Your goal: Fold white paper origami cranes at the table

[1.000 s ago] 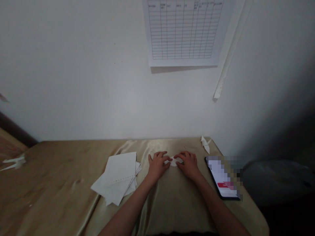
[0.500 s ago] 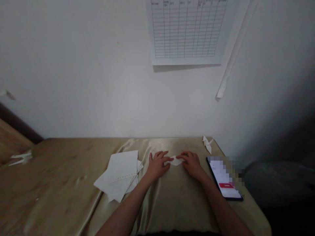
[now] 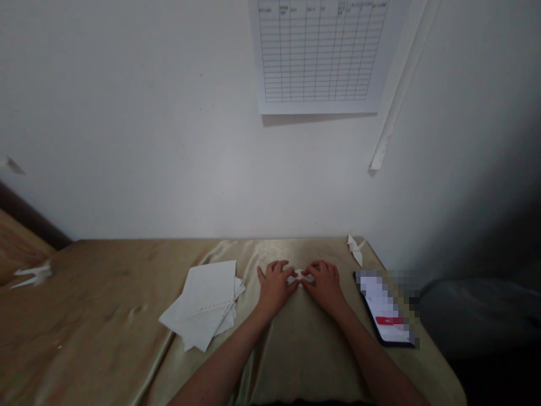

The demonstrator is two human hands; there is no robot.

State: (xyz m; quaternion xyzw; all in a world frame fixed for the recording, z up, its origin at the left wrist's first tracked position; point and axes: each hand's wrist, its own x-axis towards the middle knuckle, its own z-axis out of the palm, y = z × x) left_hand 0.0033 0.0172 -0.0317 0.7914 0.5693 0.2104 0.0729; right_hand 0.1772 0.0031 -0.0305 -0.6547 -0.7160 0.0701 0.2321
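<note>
A small folded piece of white paper [image 3: 301,274] lies on the gold cloth between my hands, mostly covered by fingers. My left hand [image 3: 275,285] grips its left side, with thumb and index finger curled in at the near edge. From the other side my right hand [image 3: 324,283] pinches the paper's right part, its thumb tip close to the left thumb. To the left of my hands rests a fanned stack of white paper sheets [image 3: 207,301]. A folded paper figure, like a crane, [image 3: 355,250] sits at the far right corner.
A phone [image 3: 384,316] with a lit, partly blurred screen lies right of my right forearm. The gold satin cloth [image 3: 114,316] covers the table, which meets a white wall. White scraps [image 3: 34,274] lie far left. A printed grid sheet [image 3: 316,62] hangs above.
Both thumbs have come inward to the paper's near edge, nearly meeting. The fingers have curled from flat pressing into a pinch, and less of the paper shows.
</note>
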